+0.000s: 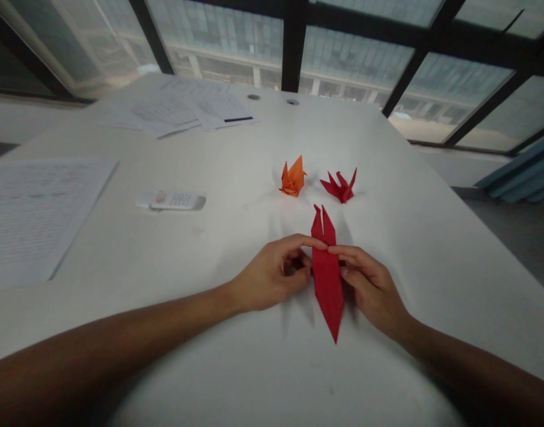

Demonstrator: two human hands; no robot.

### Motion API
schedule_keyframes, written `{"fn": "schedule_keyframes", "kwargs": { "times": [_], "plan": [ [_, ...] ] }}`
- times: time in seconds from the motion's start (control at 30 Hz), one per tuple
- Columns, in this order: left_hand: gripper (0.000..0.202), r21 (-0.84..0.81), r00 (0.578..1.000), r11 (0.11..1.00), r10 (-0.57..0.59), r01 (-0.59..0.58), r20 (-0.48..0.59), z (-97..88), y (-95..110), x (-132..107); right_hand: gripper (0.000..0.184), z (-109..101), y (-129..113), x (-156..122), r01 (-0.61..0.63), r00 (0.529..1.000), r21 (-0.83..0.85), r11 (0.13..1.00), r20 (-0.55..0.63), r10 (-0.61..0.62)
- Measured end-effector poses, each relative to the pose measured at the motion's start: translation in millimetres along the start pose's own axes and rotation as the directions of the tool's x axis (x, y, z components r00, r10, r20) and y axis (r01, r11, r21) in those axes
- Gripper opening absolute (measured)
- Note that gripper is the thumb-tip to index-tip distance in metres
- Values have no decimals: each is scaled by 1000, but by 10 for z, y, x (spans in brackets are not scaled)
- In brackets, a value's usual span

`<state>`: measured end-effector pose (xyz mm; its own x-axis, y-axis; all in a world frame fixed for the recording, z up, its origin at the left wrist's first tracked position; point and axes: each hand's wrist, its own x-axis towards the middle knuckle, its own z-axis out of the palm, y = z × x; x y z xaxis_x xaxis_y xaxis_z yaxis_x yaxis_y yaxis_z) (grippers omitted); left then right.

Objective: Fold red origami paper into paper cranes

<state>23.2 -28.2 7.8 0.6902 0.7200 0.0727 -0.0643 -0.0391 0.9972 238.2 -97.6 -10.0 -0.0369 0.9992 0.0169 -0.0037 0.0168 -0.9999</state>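
A partly folded red origami crane point(328, 284) is held just over the white table, its two narrow points facing away from me and one broad point facing me. My left hand point(286, 270) grips its left edge, the index finger lying across the front near the split. From the other side my right hand point(370, 281) pinches the right edge, its fingertips almost meeting the left index finger. Beyond the paper stand an orange origami crane point(293, 179) and a smaller red origami crane point(341, 187).
White table point(236, 367) under everything. A white remote-like device point(176, 200) lies to the left. Printed sheets point(45, 213) cover the left edge, and more papers point(178, 110) lie at the far left. Two round cable holes sit near the back edge, by the windows.
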Motion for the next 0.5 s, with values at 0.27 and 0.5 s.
{"fn": "schedule_keyframes", "kwargs": {
  "times": [0.27,0.5],
  "plan": [
    [31,26,1000,1000,-7,7,3,-6,-19,2,23,2,-39,-12,17,1000,-29,999,20,-16],
    [16,125,999,992,-10,16,-48,26,45,2,18,18,-26,-25,-12,999,-137,991,-43,7]
  ]
}}
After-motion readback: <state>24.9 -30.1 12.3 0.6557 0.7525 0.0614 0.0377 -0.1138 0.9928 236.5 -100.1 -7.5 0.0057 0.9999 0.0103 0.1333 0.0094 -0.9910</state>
